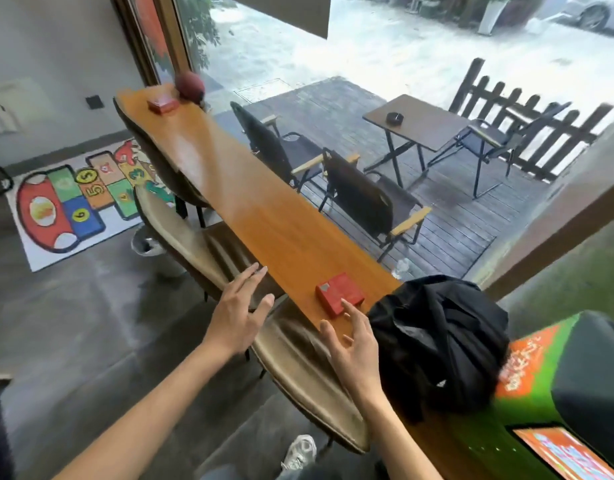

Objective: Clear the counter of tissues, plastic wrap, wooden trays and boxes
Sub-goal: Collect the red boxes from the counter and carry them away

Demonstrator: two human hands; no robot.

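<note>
Right hand (355, 344), fingers spread and empty, reaches the near red box (339, 293) on the table (264, 216); left hand (237, 311) hovers open. Best grasped across its short sides.

The long stretch of counter (264, 209) between the near red box (339, 297) and the far red box (162, 104) is left open. Passage on the right is blocked by a black bag (440, 344) just beside the near box.
</note>
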